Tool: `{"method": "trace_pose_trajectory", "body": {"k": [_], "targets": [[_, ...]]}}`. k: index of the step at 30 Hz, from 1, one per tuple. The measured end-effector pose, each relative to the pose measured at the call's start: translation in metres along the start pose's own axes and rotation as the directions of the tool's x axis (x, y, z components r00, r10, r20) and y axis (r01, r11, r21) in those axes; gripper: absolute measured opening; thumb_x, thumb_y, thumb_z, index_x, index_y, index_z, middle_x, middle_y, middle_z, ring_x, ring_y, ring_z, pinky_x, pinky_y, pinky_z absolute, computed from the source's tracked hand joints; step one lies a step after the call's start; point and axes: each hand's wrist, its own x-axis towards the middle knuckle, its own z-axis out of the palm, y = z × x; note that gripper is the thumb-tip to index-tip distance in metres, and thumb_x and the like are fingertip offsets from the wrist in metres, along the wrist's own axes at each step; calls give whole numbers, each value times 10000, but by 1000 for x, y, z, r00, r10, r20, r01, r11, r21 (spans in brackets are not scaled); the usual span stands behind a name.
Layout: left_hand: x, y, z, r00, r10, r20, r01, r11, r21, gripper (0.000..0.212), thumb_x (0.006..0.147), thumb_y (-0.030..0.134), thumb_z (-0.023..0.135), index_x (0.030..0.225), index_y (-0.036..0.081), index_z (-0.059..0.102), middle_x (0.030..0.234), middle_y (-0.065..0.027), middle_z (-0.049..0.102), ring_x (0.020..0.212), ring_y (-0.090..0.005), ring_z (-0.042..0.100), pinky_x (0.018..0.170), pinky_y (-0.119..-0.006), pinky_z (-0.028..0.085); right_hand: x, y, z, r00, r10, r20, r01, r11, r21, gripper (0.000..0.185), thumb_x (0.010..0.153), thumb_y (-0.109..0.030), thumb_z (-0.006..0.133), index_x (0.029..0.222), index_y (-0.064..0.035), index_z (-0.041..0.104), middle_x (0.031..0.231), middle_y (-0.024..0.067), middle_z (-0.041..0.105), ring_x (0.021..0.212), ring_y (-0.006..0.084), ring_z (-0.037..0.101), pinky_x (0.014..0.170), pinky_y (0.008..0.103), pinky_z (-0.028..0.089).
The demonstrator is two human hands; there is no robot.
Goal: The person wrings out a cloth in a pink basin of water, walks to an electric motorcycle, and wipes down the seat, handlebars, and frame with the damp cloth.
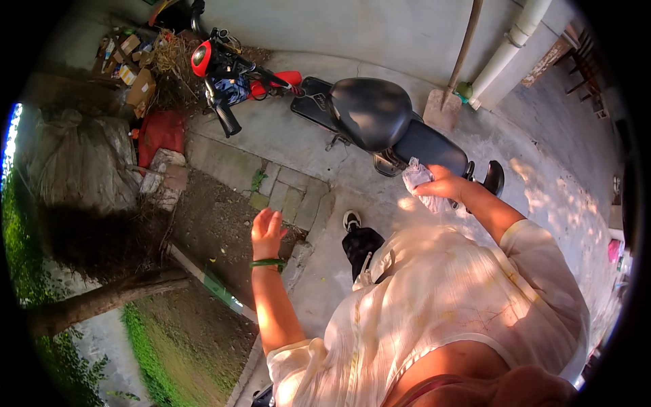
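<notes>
My right hand (443, 183) is closed on a crumpled pale cloth (418, 177), beside the rear of the black seat (432, 145) of a red and black electric scooter. Whether the cloth touches the seat I cannot tell. My left hand (267, 226), with a green bangle (267, 262) at the wrist, hangs over the soil and paving edge with its fingers loosely apart and nothing in them. Further forward on the scooter are a rounded black seat (371, 113), a red headlight (201, 58) and a black handlebar grip (226, 118).
A shovel (442, 109) leans on the wall near a white drainpipe (503, 56). Cardboard scraps (140, 91) and a large grey sack (81, 157) lie at the left. Below them a tree trunk (107, 302) crosses the view. Paving bricks (300, 196) border the soil.
</notes>
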Motion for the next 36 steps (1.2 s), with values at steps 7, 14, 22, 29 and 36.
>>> {"method": "trace_pose_trajectory", "body": {"k": [7,14,22,29,36], "targets": [[187,99,21,963,262,-62,-263,965,-3,592,832,262,708,1278,-3,424,1120,-87,559,928,-160,568,725,-309,494,63,-65,34,908,-56,-415,-241,740,-628,545,676,-366,704,1069,-23,547,1096,207,559,1076,363,530,901,430,438],[195,148,51,960,194,201,-124,941,-315,483,868,137,635,1293,45,425,996,-57,554,831,-168,580,606,-307,508,147,-75,66,889,-35,-457,-349,596,-723,543,649,-318,725,1069,-24,546,1131,156,522,1101,310,491,965,450,370],[212,165,-3,972,151,178,-149,988,-27,244,879,82,586,1091,60,466,750,-5,485,571,-92,447,462,-257,403,182,-93,72,832,136,-537,-513,558,-653,502,690,-254,683,1122,-30,562,1158,135,524,1130,288,469,949,411,360],[251,223,-47,950,113,290,-186,953,238,212,849,48,573,1041,65,485,684,2,468,529,-88,437,446,-262,401,192,-103,54,802,202,-563,-570,543,-617,480,726,-263,658,1145,-47,566,1188,111,525,1151,271,457,977,411,344],[253,248,-21,936,103,337,-205,937,282,159,835,51,566,943,79,454,718,0,474,554,-87,448,444,-257,397,192,-103,36,735,166,-658,-625,543,-561,543,679,-317,747,1143,-91,580,1207,81,527,1192,262,456,968,433,367]]}}
